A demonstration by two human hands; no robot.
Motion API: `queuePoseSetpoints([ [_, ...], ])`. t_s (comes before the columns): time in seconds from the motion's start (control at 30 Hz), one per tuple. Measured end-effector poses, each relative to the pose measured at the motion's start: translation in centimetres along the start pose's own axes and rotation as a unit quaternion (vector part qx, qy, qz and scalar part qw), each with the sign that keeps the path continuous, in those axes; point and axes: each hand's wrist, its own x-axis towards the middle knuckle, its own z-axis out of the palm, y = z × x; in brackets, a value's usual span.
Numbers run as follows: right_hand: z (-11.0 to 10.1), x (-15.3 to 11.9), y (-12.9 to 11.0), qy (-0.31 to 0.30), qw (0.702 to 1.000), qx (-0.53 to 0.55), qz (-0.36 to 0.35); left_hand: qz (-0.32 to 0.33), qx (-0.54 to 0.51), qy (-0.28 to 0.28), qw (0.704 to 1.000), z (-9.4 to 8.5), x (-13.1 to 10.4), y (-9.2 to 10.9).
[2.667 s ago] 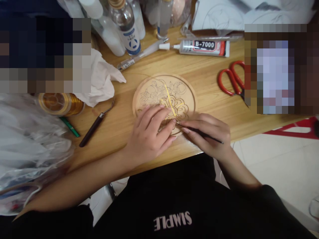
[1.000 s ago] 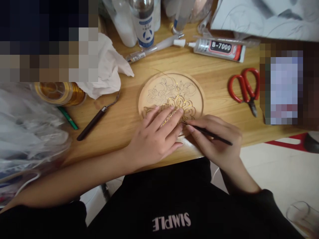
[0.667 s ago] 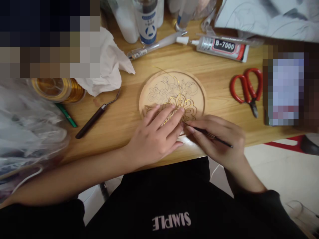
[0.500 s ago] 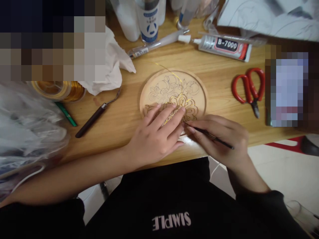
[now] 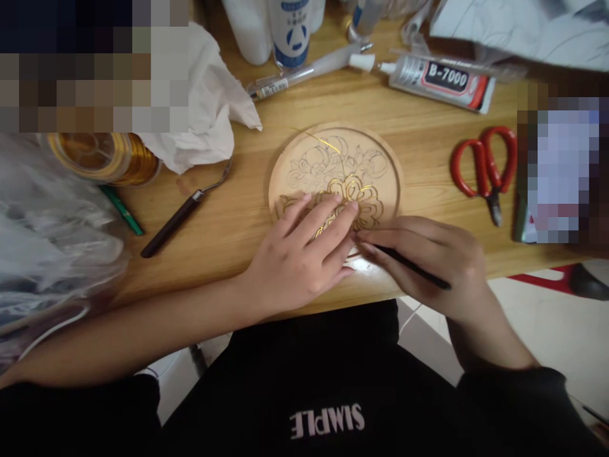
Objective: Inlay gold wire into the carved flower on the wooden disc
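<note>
A round wooden plate with a pencilled flower drawing lies near the table's front edge. Gold wire forms petal outlines on it, and a loose strand rises toward the plate's top edge. My left hand rests over the lower left of the plate, fingers spread on the wire pattern. In my right hand is a thin dark tool, pinched between thumb and fingers, its tip at the plate's lower right beside my left fingers. The tip itself is hidden.
Red-handled pliers lie to the right, near a pixelated device. Behind are a B-7000 glue tube, a pen and bottles. At the left are a dark-handled hook tool, a gold wire spool, tissue and plastic bags.
The view has shifted slightly. The loose wire strand over the plate has changed its curve, and the dark tool in my right hand has tilted a little. Both hands keep their places at the plate.
</note>
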Motion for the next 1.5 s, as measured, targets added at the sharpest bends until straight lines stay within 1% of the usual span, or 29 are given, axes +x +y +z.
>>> queuePoseSetpoints([
  [0.13, -0.4, 0.2, 0.5, -0.034, 0.999, -0.012, -0.040, -0.006, -0.013, 0.009, 1.000, 0.0, 0.0, 0.0],
  [0.3, -1.1, 0.7, 0.9, -0.062, 0.992, -0.047, -0.094, -0.005, -0.007, -0.011, 1.000, -0.2, 0.1, -0.1],
  [0.4, -1.3, 1.0, 1.0, -0.078, 0.991, -0.051, -0.099, 0.002, -0.001, -0.004, 1.000, -0.3, 0.2, -0.1],
  [0.47, -1.2, 0.9, 1.0, -0.075, 0.992, -0.038, -0.089, 0.008, 0.011, 0.005, 1.000, -0.2, 0.2, -0.1],
  [0.53, -0.9, 0.7, 1.0, -0.052, 0.996, -0.009, -0.067, 0.012, 0.024, 0.012, 1.000, -0.1, 0.2, -0.1],
  [0.63, -0.2, 0.3, 0.9, 0.011, 0.999, 0.049, -0.011, 0.012, 0.021, 0.018, 1.000, 0.0, 0.2, 0.0],
  [0.73, 0.3, -0.1, 0.6, 0.078, 0.991, 0.090, 0.064, 0.016, 0.012, 0.017, 1.000, 0.0, 0.1, -0.1],
  [0.8, 0.4, -0.2, 0.4, 0.110, 0.984, 0.106, 0.097, 0.016, 0.016, 0.016, 1.000, -0.1, 0.1, -0.1],
  [0.97, 0.6, -0.9, 0.4, 0.129, 0.976, 0.128, 0.117, 0.006, -0.004, 0.027, 1.000, -0.1, 0.3, -0.3],
  [1.03, 0.8, -1.4, 0.5, 0.146, 0.972, 0.132, 0.131, 0.002, -0.023, 0.029, 0.999, -0.1, 0.4, -0.5],
  [1.17, 1.6, -2.4, 0.9, 0.193, 0.955, 0.148, 0.171, -0.020, -0.106, 0.030, 0.994, -0.3, 0.7, -0.9],
  [1.27, 2.0, -2.7, 1.0, 0.223, 0.944, 0.162, 0.182, -0.032, -0.145, 0.050, 0.988, -0.5, 0.7, -1.1],
  [1.37, 2.1, -2.6, 0.9, 0.230, 0.943, 0.168, 0.171, -0.033, -0.129, 0.066, 0.989, -0.4, 0.6, -1.1],
  [1.5, 2.0, -2.4, 0.9, 0.225, 0.945, 0.173, 0.165, -0.008, -0.068, 0.065, 0.995, -0.2, 0.4, -0.6],
])
